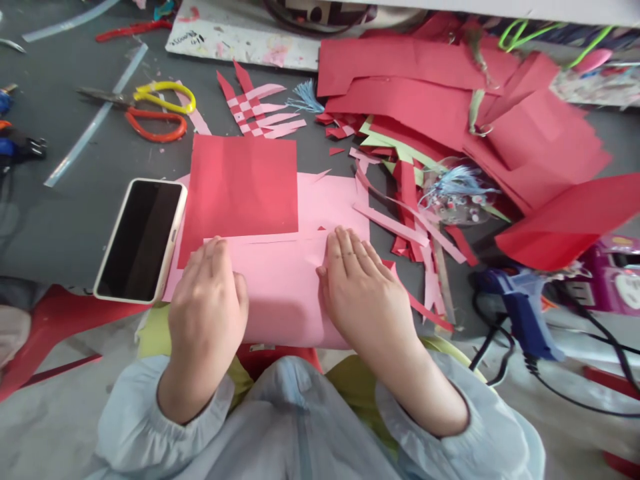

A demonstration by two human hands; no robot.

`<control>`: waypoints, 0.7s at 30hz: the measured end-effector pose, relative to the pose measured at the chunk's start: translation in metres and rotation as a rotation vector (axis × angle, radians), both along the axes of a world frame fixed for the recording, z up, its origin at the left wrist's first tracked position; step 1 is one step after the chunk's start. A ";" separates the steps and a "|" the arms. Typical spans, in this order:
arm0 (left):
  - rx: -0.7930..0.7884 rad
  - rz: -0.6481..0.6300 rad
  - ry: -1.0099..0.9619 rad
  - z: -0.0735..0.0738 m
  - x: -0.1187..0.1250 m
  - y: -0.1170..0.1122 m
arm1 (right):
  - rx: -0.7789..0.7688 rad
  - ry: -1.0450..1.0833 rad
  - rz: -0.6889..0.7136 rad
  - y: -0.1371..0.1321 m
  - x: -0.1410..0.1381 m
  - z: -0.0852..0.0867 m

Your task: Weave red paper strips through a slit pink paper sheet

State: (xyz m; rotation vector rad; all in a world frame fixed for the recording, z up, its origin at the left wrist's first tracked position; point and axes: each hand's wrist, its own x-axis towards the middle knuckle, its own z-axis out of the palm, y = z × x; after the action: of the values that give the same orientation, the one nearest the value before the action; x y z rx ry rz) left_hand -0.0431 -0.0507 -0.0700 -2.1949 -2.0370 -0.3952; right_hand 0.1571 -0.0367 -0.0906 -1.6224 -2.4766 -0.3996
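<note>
A sheet of pink paper point(285, 287) lies near the table's front edge, with a fold or edge running across its top. My left hand point(206, 307) rests flat on the left part of it, fingers stretched out. Flat on the right part is my right hand point(360, 280), its fingers extended too. Neither hand grips anything. A red paper square point(243, 183) sits just beyond my left fingertips, partly over more pink paper. To the left of that hand lies a phone point(143, 240) with a dark screen. The paper under my palms is hidden.
Scissors point(155, 125) with yellow and orange handles lie at upper left. A woven red and pink paper piece point(255, 110) is at the back. Red sheets point(400, 100) and paper strips point(390, 223) crowd the right. A blue glue gun point(530, 313) stands at the right edge.
</note>
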 end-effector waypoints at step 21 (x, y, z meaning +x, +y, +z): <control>-0.166 -0.006 -0.853 0.017 -0.057 0.032 | -0.060 0.302 0.013 0.047 0.004 0.013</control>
State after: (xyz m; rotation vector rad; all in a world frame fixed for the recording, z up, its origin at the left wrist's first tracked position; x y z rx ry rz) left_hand -0.0997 -0.0189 -0.0533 -2.3640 -2.4926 -1.4089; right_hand 0.1611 0.0102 -0.0777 -1.5557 -2.2901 -0.0708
